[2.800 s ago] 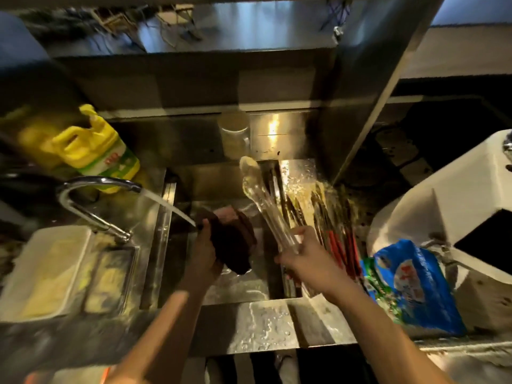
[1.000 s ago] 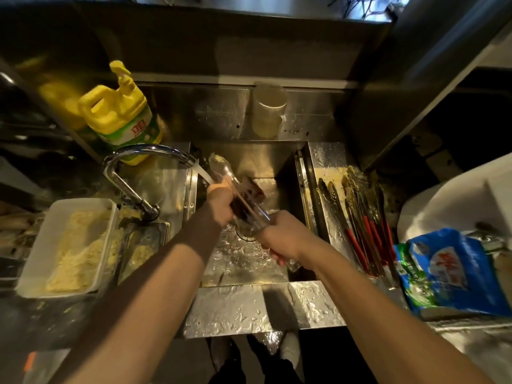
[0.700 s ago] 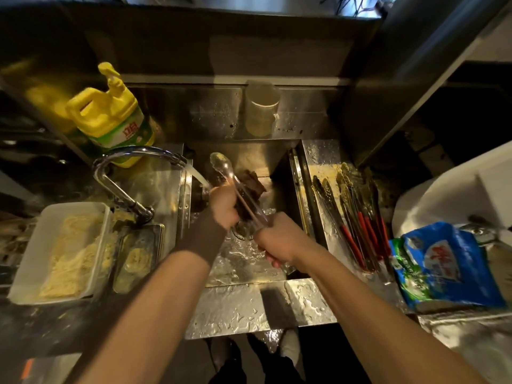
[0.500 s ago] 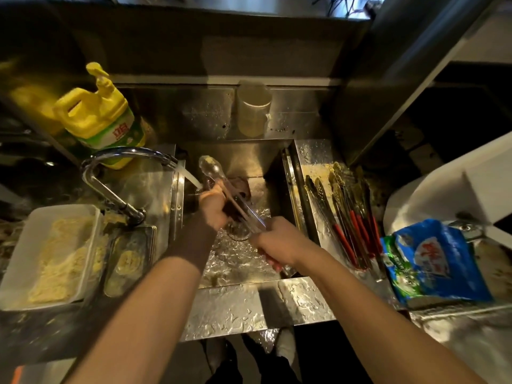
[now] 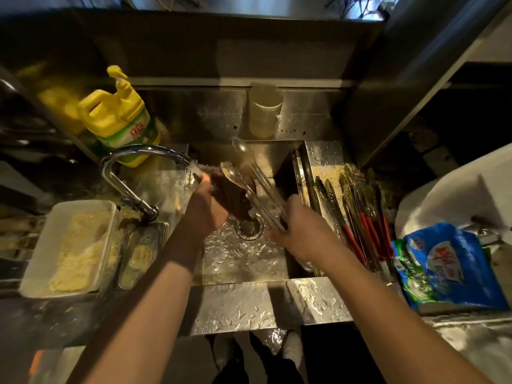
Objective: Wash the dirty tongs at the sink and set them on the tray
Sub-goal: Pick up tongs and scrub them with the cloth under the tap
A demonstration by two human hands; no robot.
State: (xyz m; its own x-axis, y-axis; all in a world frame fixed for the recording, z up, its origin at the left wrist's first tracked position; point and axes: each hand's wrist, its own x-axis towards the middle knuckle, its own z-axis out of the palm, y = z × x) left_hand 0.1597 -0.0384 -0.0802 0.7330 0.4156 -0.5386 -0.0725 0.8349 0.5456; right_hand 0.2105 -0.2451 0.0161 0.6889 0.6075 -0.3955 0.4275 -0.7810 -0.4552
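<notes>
Clear plastic tongs (image 5: 257, 178) are held over the steel sink (image 5: 243, 259), their two arms spread and pointing away from me. My right hand (image 5: 300, 231) grips their handle end. My left hand (image 5: 206, 209) presses a dark brown cloth (image 5: 232, 195) against the lower arm, under the water stream from the faucet (image 5: 133, 167). To the right of the sink, a steel tray (image 5: 322, 176) holds several metal tongs with red handles (image 5: 357, 214).
A yellow detergent jug (image 5: 119, 120) stands behind the faucet. A white tub of noodles (image 5: 69, 250) and a small steel pan (image 5: 141, 256) lie at the left. A cloudy plastic cup (image 5: 264, 110) sits behind the sink. A blue bag (image 5: 446, 267) lies at the right.
The tongs' arms have spread apart, and my left hand with the cloth has slid along the lower arm. Earlier, the cloth was apart from the tongs under the stream.
</notes>
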